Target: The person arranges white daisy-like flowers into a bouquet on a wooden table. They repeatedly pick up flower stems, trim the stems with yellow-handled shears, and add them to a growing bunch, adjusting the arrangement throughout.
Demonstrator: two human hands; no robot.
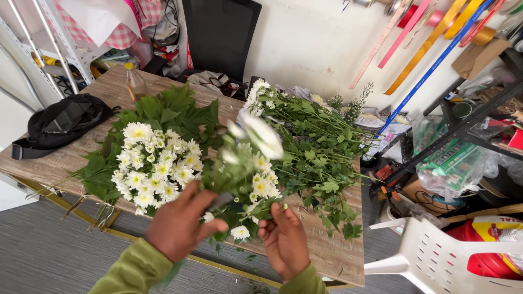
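Note:
My left hand [177,226] is closed round the stems of a bunch of white daisy-like flowers [248,163], held up over the wooden table [338,256]; a grey tool tip pokes out of the fist. My right hand [284,239] touches the bunch from below right, fingers curled on stems and small blooms. A tied posy of white flowers with broad green leaves [155,163] lies on the table to the left. A heap of leafy flower stems [313,141] lies to the right.
A black bag [62,122] and a small bottle [134,81] sit at the table's far left. A white plastic chair [436,256] stands at the right, beside cluttered shelves [468,120]. Coloured ribbons [430,38] hang on the wall. A black chair [220,32] stands behind the table.

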